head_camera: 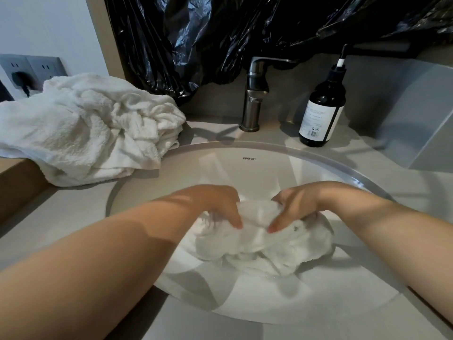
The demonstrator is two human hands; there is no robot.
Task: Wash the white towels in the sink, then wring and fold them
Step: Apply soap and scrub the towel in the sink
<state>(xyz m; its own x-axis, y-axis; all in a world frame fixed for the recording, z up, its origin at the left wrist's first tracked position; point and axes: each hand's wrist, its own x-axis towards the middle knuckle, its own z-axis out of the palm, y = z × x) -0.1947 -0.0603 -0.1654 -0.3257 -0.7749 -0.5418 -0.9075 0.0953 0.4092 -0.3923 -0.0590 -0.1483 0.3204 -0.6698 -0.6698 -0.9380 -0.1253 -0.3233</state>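
Note:
A wet white towel [264, 244] lies bunched in the middle of the white sink [245, 303]. My left hand [218, 204] grips its left top fold, fingers curled into the cloth. My right hand [291, 207] grips the same bunch from the right, thumb and fingers pinching the fabric. The two hands sit close together over the towel. A heap of crumpled white towels [88, 128] rests on the counter at the left, its edge hanging over the sink rim.
A steel faucet [255, 94] stands behind the basin with no water running. A dark pump bottle [321, 106] stands to its right. Black plastic sheeting [245, 28] covers the wall behind. Wall sockets [31, 69] sit at the far left.

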